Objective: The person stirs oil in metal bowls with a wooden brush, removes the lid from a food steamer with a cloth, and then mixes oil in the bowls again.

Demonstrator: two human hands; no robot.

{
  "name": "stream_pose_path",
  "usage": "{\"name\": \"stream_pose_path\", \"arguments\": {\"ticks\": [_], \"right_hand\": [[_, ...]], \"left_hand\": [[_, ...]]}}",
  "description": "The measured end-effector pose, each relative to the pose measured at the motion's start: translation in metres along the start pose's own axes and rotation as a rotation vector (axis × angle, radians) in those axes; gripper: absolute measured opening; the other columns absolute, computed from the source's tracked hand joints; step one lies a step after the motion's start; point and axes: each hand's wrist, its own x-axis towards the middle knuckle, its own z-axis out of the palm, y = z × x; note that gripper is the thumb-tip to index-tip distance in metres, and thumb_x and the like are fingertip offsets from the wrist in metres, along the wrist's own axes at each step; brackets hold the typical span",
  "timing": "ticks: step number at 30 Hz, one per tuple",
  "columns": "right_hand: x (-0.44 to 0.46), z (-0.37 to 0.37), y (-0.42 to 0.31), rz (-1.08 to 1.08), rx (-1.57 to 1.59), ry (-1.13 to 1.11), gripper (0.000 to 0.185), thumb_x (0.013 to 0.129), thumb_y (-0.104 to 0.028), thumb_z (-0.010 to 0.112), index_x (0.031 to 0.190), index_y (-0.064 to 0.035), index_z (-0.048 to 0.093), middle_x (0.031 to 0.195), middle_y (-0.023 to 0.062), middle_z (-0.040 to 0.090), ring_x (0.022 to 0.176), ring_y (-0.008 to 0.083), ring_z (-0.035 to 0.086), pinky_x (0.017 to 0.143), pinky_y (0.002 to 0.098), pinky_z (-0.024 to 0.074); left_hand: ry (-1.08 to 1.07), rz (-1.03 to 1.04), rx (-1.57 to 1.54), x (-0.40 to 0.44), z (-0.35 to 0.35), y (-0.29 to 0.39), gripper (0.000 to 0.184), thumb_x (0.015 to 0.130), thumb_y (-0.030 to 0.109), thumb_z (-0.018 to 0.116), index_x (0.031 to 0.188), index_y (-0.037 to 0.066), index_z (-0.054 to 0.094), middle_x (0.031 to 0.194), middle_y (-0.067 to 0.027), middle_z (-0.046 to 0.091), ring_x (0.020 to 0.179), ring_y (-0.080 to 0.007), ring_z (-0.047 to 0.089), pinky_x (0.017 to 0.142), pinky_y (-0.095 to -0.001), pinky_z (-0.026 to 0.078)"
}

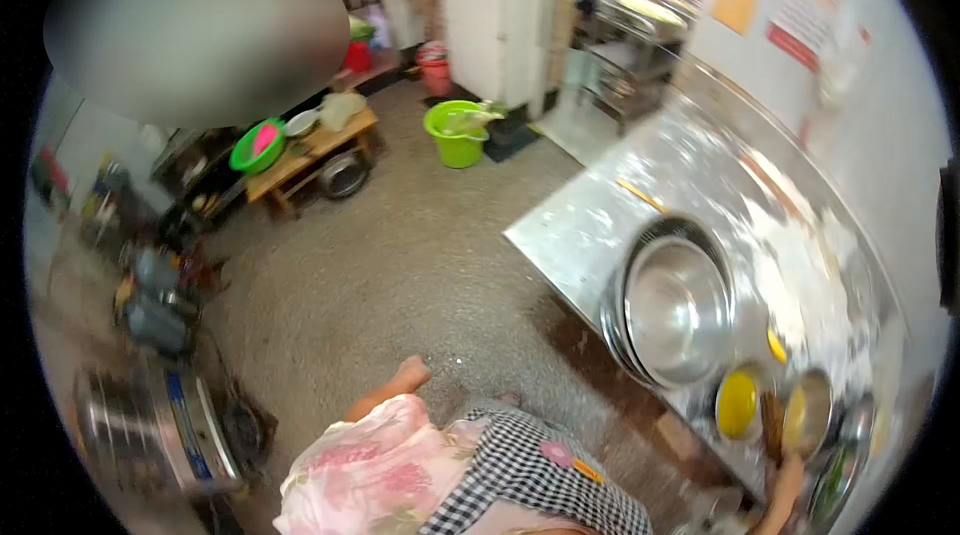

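Observation:
My left hand (411, 373) hangs over the floor beside the floral sleeve, small and blurred, its fingers not clearly visible. At the lower right, my right hand (790, 475) is at the near end of the metal table, touching the lower end of a brown object (772, 425), perhaps a brush or handle; the fingers are blurred. That object lies between a bowl of yellow liquid (738, 405) and a second metal bowl (806, 415) with something yellowish inside. Stacked large steel basins (678, 310) stand just beyond.
White flour covers parts of the metal table (570, 225); a rolling pin (775, 185) lies near the wall. A green bucket (458, 140) stands on the floor. A low wooden bench (310, 150) holds a green basin (258, 147). Metal equipment (160, 425) is at lower left.

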Motion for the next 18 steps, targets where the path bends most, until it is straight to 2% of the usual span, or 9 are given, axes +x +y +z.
{"name": "stream_pose_path", "arguments": {"ticks": [2,3,5,6,9,12,15,18], "right_hand": [[-0.017,0.003,-0.026,0.101,0.088,-0.041,0.056,0.072,-0.006,0.069,0.126,-0.0121,0.057,0.109,0.0211,0.062,0.101,0.0395,0.058,0.086,0.0420,0.0463],[0.027,0.024,-0.033,0.141,0.032,-0.190,0.055,0.075,-0.010,0.067,0.129,-0.0125,0.054,0.115,0.0216,0.060,0.105,0.0387,0.057,0.089,0.0421,0.0454],[0.039,0.001,-0.064,0.219,-0.092,-0.423,0.056,0.083,-0.019,0.063,0.136,-0.0132,0.047,0.125,0.0227,0.055,0.112,0.0371,0.055,0.095,0.0424,0.0437],[0.039,-0.001,-0.066,0.143,-0.047,-0.384,0.055,0.084,-0.024,0.061,0.136,-0.0129,0.048,0.122,0.0232,0.057,0.110,0.0386,0.056,0.093,0.0430,0.0443],[0.043,0.024,-0.034,-0.145,0.107,-0.145,0.053,0.083,-0.027,0.061,0.133,-0.0120,0.050,0.115,0.0231,0.061,0.104,0.0411,0.058,0.091,0.0441,0.0457],[0.050,0.034,-0.028,-0.177,0.074,-0.095,0.052,0.083,-0.025,0.061,0.132,-0.0113,0.051,0.111,0.0225,0.063,0.100,0.0422,0.059,0.089,0.0448,0.0463],[0.054,0.028,-0.037,-0.050,0.060,-0.209,0.052,0.082,-0.026,0.063,0.131,-0.0117,0.052,0.112,0.0224,0.062,0.100,0.0415,0.059,0.089,0.0454,0.0458],[0.056,0.031,-0.037,-0.013,-0.060,-0.216,0.052,0.081,-0.029,0.064,0.129,-0.0108,0.054,0.110,0.0243,0.062,0.099,0.0418,0.059,0.087,0.0458,0.0460]], "left_hand": [[0.041,0.103,-0.014,0.027,-0.015,0.013,0.040,0.073,0.019,0.058,0.108,0.001,0.066,0.110,-0.0256,0.063,0.107,-0.0388,0.059,0.092,-0.0446,0.046],[0.051,0.129,0.005,0.052,0.003,0.046,0.040,0.073,0.019,0.058,0.107,0.001,0.066,0.110,-0.0255,0.062,0.107,-0.0388,0.059,0.092,-0.0447,0.046],[0.085,0.117,-0.013,0.038,0.001,0.070,0.040,0.073,0.020,0.058,0.107,0.001,0.066,0.110,-0.0255,0.062,0.107,-0.0386,0.060,0.091,-0.0447,0.047],[0.101,0.110,-0.022,0.031,-0.003,0.074,0.040,0.073,0.020,0.058,0.107,0.002,0.066,0.110,-0.0255,0.062,0.106,-0.0386,0.060,0.090,-0.0447,0.047],[0.093,0.156,0.021,0.032,0.004,0.061,0.042,0.073,0.021,0.059,0.109,0.002,0.065,0.111,-0.0252,0.062,0.107,-0.0380,0.059,0.090,-0.0434,0.047],[0.043,0.092,-0.054,0.013,-0.006,0.048,0.043,0.072,0.021,0.059,0.110,0.001,0.064,0.111,-0.0246,0.062,0.108,-0.0380,0.059,0.090,-0.0427,0.047],[0.022,0.046,0.043,0.012,-0.010,0.020,0.043,0.070,0.019,0.060,0.109,0.000,0.064,0.110,-0.0254,0.063,0.106,-0.0394,0.060,0.091,-0.0434,0.047],[0.015,-0.047,-0.043,0.008,-0.017,0.005,0.042,0.068,0.017,0.059,0.106,0.000,0.066,0.107,-0.0268,0.063,0.104,-0.0409,0.060,0.089,-0.0454,0.047]]}}
